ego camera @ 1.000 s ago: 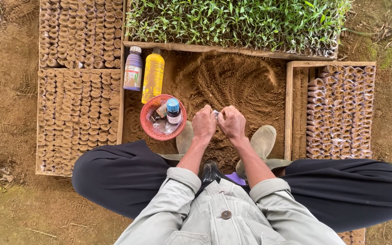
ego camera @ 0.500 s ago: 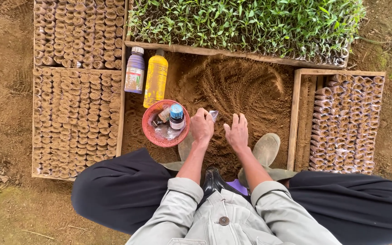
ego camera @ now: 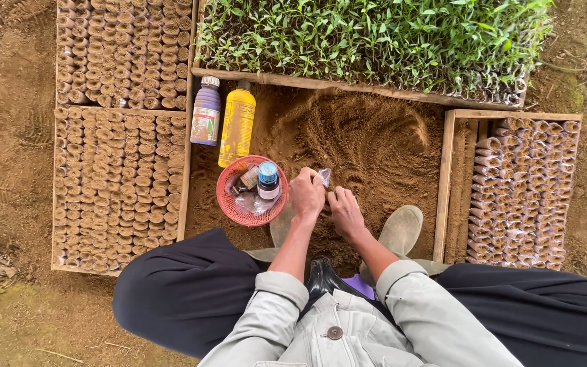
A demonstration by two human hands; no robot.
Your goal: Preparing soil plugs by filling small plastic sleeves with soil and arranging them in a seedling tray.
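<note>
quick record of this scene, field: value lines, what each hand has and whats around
left hand: pinching a small packet
right hand: by the packet, on the soil pile
basket: red, left of hands, holds a small bottle
bottles: purple bottle, yellow bottle, lying side by side
trays: filled pots left, seedlings above

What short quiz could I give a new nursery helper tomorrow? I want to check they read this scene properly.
1. True or false: the left hand holds a small packet.
2. Where does the blue-capped bottle stand? A) in the red basket B) on the seedling tray C) on the soil
3. Which bottle lies nearer the basket: the yellow bottle or the purple bottle?

Key: 1 true; 2 A; 3 yellow bottle.
</note>
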